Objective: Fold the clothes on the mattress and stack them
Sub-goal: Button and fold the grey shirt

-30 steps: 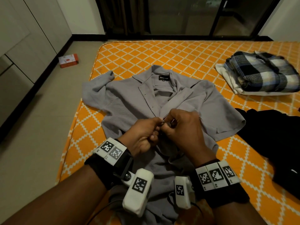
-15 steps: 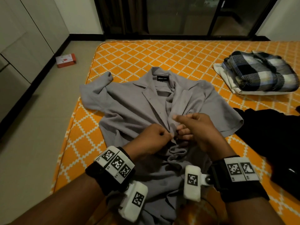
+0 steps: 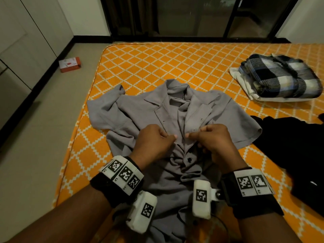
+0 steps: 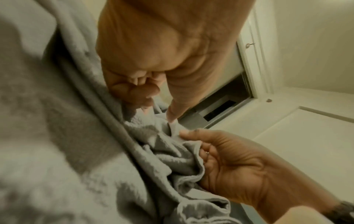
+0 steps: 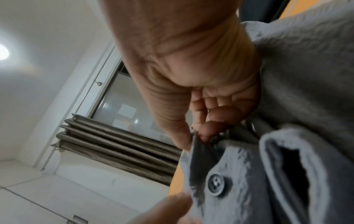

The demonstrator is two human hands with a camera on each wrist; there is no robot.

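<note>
A grey button-up shirt (image 3: 143, 120) lies front up on the orange mattress (image 3: 157, 67), its collar at the far end and its middle bunched. My left hand (image 3: 172, 136) pinches the left front edge of the shirt (image 4: 162, 145) with curled fingers. My right hand (image 3: 190, 135) pinches the right front edge (image 5: 203, 151) between thumb and forefinger. The two hands are a few centimetres apart. Just below them is a dark button (image 3: 189, 160) that looks fastened, and it is also in the right wrist view (image 5: 216, 183). A folded plaid shirt (image 3: 280, 76) lies on a folded white garment (image 3: 245, 79) at the far right.
A crumpled black garment (image 3: 289, 146) lies on the mattress right of the shirt. The mattress's left edge (image 3: 82, 116) drops to a beige floor, where a small red box (image 3: 69, 64) sits. Wardrobe doors (image 3: 26, 41) line the left wall and a dark glass door (image 3: 192, 16) the far wall.
My hands, pressed together at one spot on the shirt front a second ago, now hold the two front edges slightly apart. The shirt is more bunched towards me, and a button shows below the hands.
</note>
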